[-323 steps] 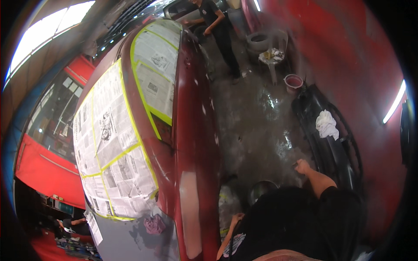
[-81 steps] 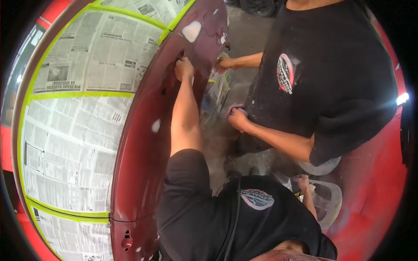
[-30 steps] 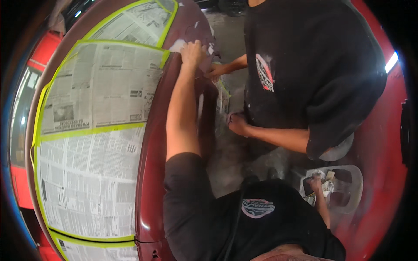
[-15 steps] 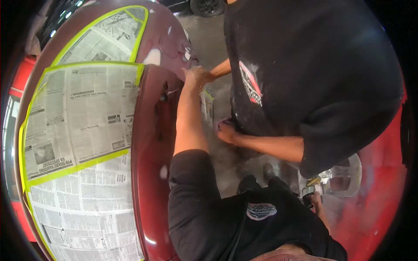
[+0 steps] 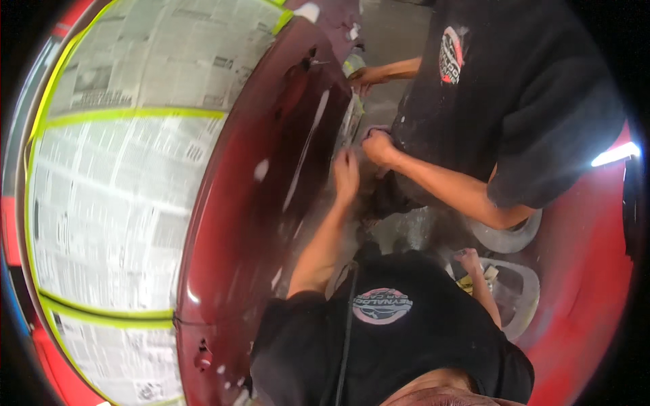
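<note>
My left hand (image 5: 347, 174) is raised beside the dark red car door (image 5: 271, 162), apart from its surface. Its fingers look curled together, a little smeared, and anything inside them is hidden. My right hand (image 5: 468, 260) is closed over a pale grey plastic stool (image 5: 528, 298); I cannot make out what it holds. Below that hand, small yellow and whitish items (image 5: 482, 279) lie at the stool. Pale filler spots (image 5: 261, 170) mark the door. Newspaper (image 5: 122, 210) edged with yellow-green masking tape (image 5: 135, 116) covers the car's windows.
A co-worker in a black shirt (image 5: 542, 101) stands close in front. One of their hands (image 5: 365, 78) is at the car's side, the other (image 5: 379, 145) closed near their waist. A red car panel (image 5: 582, 271) stands to the right, a bright lamp (image 5: 616, 154) by it.
My view has shifted along the car toward its nearer windows. My left hand has come back off the car body. My right hand has lifted above the small items at the stool.
</note>
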A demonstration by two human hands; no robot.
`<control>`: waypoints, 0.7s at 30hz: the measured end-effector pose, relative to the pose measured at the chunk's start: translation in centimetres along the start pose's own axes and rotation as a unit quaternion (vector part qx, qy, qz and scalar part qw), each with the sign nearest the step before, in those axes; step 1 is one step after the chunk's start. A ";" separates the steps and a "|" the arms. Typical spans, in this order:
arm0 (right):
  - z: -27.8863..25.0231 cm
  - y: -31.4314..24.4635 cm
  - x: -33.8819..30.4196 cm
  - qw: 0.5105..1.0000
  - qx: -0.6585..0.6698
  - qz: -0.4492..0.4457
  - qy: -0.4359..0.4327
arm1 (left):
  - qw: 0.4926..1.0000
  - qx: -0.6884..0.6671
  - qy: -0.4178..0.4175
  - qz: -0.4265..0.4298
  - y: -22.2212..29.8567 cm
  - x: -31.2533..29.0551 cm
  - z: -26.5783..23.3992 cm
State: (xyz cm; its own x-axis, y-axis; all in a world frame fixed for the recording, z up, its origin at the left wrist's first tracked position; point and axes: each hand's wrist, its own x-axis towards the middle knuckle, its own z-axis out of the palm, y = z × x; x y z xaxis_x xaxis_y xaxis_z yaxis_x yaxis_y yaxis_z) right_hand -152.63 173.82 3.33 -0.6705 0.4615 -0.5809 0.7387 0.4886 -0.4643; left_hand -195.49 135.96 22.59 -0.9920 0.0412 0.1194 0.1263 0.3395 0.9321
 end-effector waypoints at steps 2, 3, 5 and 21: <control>-2.3 3.7 4.2 0.999 -0.020 -0.018 -0.031 | 0.990 0.085 -0.104 -0.035 -10.3 -13.4 -0.1; -2.9 5.5 6.0 0.998 -0.025 -0.029 -0.050 | 0.974 0.160 -0.161 -0.024 -15.6 -20.4 0.0; -0.8 -1.9 7.7 0.992 -0.011 -0.072 -0.102 | 0.937 0.081 -0.285 -0.186 -28.5 -34.6 -6.4; 7.9 -20.3 10.2 0.823 -0.292 -0.376 -0.311 | 0.888 0.020 0.097 -0.449 -6.2 -54.7 -6.7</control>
State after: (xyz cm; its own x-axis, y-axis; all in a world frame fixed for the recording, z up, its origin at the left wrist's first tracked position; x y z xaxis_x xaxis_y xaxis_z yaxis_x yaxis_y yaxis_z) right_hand -173.87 162.79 1.58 -0.6237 -0.5121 -0.5905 -0.1484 0.8193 -0.5538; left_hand -141.97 125.33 12.60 -0.6730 -0.4248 -0.6055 -0.7194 0.1859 0.6692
